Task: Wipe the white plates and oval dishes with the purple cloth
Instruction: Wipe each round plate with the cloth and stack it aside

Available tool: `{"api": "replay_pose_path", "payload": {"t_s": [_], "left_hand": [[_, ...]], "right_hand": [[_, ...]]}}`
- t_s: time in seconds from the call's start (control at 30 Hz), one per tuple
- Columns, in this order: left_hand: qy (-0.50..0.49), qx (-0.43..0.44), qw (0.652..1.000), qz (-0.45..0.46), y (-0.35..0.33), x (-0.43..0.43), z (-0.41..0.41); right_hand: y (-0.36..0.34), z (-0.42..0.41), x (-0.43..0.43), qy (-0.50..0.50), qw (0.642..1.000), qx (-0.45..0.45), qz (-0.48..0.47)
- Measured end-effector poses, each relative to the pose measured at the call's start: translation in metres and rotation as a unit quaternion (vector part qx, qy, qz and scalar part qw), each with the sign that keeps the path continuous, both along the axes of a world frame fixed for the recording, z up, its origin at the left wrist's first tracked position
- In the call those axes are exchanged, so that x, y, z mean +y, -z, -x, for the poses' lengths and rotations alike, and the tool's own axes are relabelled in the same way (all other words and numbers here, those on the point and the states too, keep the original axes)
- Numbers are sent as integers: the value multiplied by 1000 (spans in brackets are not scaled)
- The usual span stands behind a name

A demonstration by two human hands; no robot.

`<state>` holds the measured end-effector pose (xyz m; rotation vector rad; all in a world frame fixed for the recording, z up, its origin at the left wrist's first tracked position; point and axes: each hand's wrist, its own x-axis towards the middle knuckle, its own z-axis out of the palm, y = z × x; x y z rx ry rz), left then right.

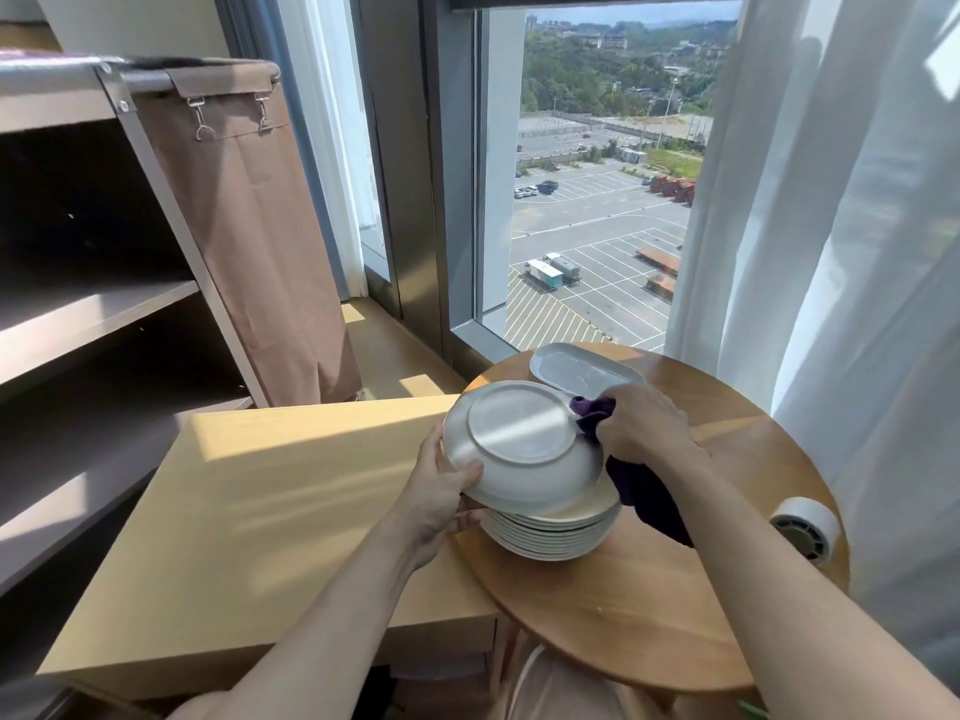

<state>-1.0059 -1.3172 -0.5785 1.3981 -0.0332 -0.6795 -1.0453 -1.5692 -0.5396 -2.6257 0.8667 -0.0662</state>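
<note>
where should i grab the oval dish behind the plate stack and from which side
Probably pinch the raised rim at the left end of the oval dish, coming from the left. It lies flat on the round table, so only the rim offers a hold; the right hand and the tilted plate block its near side.

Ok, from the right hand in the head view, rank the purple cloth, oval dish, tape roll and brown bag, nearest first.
1. purple cloth: held in the right hand.
2. oval dish: just behind that hand.
3. tape roll: at the right edge of the table.
4. brown bag: far left.
</note>
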Motion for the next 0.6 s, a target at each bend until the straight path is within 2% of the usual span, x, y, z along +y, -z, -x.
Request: {"api": "replay_pose_path", "payload": {"t_s": [0.07, 0.23, 0.37, 0.6], "left_hand": [[-4, -9, 1000, 1, 1, 0, -1], [-28, -53, 998, -10, 3, -6, -1], [-39, -46, 997, -37, 2, -8, -2], [-65, -107, 992, -24, 3, -12, 6]], "right_hand": [[-3, -16, -4, -26, 999, 18, 18], [-12, -65, 3, -116, 976, 107, 151], [-22, -101, 10, -137, 976, 127, 108], [-29, -135, 20, -196, 971, 110, 80]]}}
